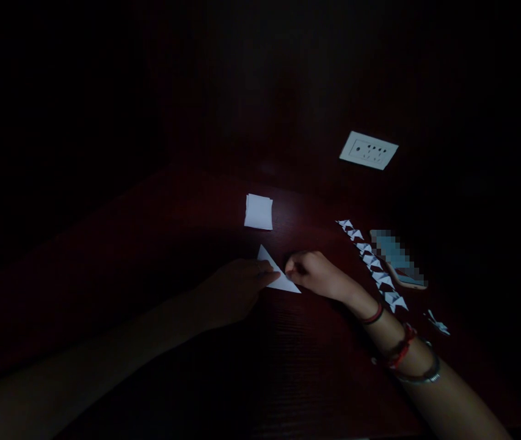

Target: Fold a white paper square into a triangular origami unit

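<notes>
A white paper folded into a triangle (pixel 275 272) lies on the dark wooden table (pixel 287 366). My left hand (pixel 237 287) rests on its left side, fingers pressing flat on the paper. My right hand (pixel 313 273) is curled, its fingertips pinching down on the triangle's right edge. The scene is very dim, so finger detail is poor.
A small stack of square white papers (pixel 259 211) lies just beyond the triangle. To the right runs a row of several folded paper pieces (pixel 374 264), a phone (pixel 397 258) beside it, and one loose folded piece (pixel 438 324). A white wall socket (pixel 369 150) sits behind.
</notes>
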`<state>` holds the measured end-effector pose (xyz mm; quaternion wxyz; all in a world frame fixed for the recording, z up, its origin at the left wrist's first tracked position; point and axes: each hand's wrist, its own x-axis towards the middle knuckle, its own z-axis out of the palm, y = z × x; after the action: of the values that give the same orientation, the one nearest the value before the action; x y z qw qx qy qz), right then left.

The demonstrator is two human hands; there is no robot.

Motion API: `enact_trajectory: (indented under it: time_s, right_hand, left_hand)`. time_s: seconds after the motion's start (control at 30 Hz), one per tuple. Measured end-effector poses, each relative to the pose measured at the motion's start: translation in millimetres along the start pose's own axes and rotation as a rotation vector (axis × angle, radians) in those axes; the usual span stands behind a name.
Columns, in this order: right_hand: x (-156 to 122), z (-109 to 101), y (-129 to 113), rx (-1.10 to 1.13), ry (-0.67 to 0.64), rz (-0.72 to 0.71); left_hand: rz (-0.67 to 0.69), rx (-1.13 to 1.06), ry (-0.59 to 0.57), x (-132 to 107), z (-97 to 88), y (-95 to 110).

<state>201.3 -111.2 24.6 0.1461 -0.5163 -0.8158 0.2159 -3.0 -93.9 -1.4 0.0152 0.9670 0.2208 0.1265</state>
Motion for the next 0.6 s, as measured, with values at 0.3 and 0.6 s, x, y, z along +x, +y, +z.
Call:
enact_trajectory:
  time_s: [0.3,0.6]
  right_hand:
    - [2.6,-2.8,-1.4,-0.033,-0.048,-0.024]
    - [-0.4,0.3,6.7,-0.197,-0.063,-0.200]
  left_hand:
    - [-0.009,-0.002,-0.018,2.4,0.1,0.8]
    - [-0.003,0.024,-0.033,7.6,5.5,-0.1]
